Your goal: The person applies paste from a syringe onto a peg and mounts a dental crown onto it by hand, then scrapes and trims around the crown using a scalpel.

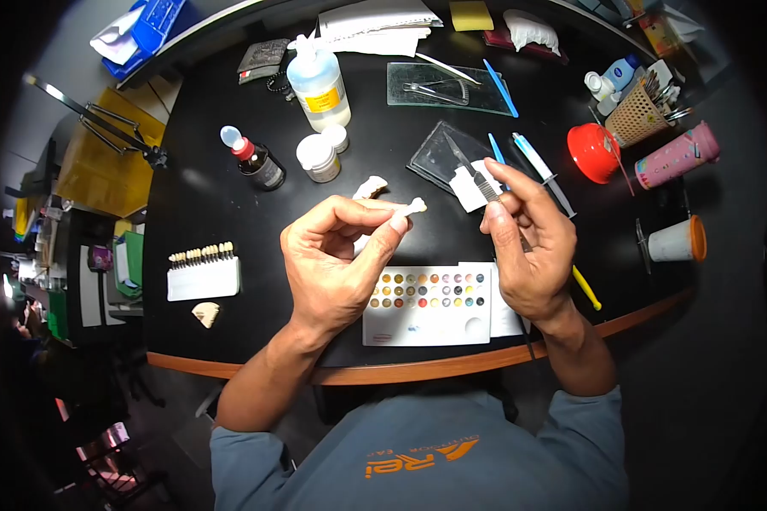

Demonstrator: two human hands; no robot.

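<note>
Between thumb and index finger, my left hand (341, 260) pinches a small white tooth-shaped piece (415, 207) that sticks out to the right. My right hand (533, 238) holds a thin tool with a ridged metal handle and a pointed blade (460, 152), its tip aimed up and to the left, apart from the piece. Beyond my left hand lies another whitish piece (371, 186), partly hidden. Below and between my hands sits a white palette (426, 328) with rows of coloured dots. A white paper (467, 191) lies behind the tool.
A pump bottle (320, 85), white jars (318, 160) and a dark bottle (264, 170) stand at the back left. A shade guide (203, 278) lies left. Glass plates (400, 85) lie at the back. A red bowl (595, 153), pink bottle (677, 157) and white cup (675, 242) are right.
</note>
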